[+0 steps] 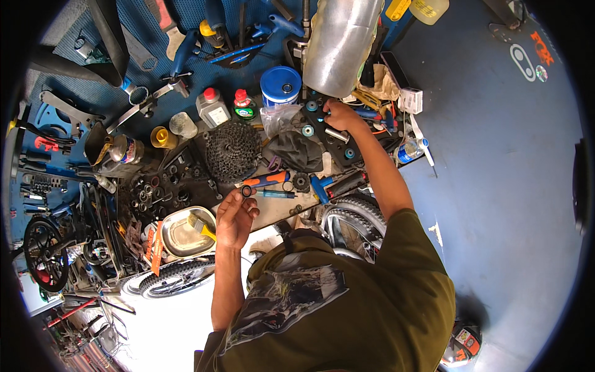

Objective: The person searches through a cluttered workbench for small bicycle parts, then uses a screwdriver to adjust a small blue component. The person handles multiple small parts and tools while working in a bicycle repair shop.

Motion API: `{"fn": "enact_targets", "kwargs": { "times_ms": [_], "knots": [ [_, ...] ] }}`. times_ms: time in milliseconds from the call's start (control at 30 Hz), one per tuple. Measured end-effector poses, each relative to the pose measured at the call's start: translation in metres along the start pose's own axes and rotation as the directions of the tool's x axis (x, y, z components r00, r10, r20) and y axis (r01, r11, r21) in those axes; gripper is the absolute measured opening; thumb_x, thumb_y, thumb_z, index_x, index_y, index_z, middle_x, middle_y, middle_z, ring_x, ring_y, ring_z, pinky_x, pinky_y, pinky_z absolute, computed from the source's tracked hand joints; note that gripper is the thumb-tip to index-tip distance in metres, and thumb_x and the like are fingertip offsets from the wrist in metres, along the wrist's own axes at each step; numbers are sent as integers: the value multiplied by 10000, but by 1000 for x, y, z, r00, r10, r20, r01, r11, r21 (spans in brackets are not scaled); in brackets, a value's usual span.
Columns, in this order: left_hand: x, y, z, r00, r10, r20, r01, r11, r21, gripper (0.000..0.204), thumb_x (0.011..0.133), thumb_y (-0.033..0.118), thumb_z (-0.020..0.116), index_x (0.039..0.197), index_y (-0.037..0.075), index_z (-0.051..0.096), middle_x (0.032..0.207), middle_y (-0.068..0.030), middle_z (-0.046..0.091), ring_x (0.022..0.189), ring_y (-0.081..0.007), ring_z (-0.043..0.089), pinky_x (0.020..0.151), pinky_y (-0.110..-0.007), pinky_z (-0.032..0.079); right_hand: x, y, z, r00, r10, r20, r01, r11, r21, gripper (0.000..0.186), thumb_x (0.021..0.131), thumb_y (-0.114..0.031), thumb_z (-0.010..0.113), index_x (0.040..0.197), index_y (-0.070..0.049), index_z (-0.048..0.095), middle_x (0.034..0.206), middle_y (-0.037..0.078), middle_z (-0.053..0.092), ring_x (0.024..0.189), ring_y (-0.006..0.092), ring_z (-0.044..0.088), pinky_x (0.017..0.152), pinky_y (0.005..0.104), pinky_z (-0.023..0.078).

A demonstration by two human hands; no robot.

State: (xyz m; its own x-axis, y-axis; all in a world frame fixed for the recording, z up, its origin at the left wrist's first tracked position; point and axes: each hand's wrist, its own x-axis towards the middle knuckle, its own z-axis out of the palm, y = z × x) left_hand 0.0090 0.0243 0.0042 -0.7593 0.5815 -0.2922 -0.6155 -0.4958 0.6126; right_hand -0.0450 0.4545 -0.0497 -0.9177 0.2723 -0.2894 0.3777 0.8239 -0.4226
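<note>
The left hand's fingers pinch a black ring above the table. A silver tube lies slanted just bodyward of the right hand — whose fingers' hold I cannot tell.

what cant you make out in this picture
All in the head view:
- Whatever the right hand may be touching: hidden by its own fingers.
- Part of the black ring: covered by the left hand.
- The silver cylinder's upper end: cut off by the top edge.
- Scattered small parts: too small to identify.
</note>
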Motion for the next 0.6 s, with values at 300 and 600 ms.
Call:
{"fn": "enact_targets", "kwargs": {
  "times_ms": [300,600],
  "knots": [
    [8,-3,0,999,1,33,0,1000,-22,172,989,224,636,1082,83,670,1084,-32,676,890,-151,589,744,-324,465,-39,-11,-15,944,-135,-302,183,974,136,413,847,-125,698,1205,-19,522,1218,198,597,1107,339,592,967,425,478],
    [9,6,5,996,-21,89,30,995,-97,189,974,270,653,1047,97,660,1126,-57,674,891,-152,541,764,-319,429,-151,-140,-25,954,-245,-172,297,839,457,342,904,-55,676,1212,-117,541,938,108,659,690,244,635,646,350,504]
  ]
}}
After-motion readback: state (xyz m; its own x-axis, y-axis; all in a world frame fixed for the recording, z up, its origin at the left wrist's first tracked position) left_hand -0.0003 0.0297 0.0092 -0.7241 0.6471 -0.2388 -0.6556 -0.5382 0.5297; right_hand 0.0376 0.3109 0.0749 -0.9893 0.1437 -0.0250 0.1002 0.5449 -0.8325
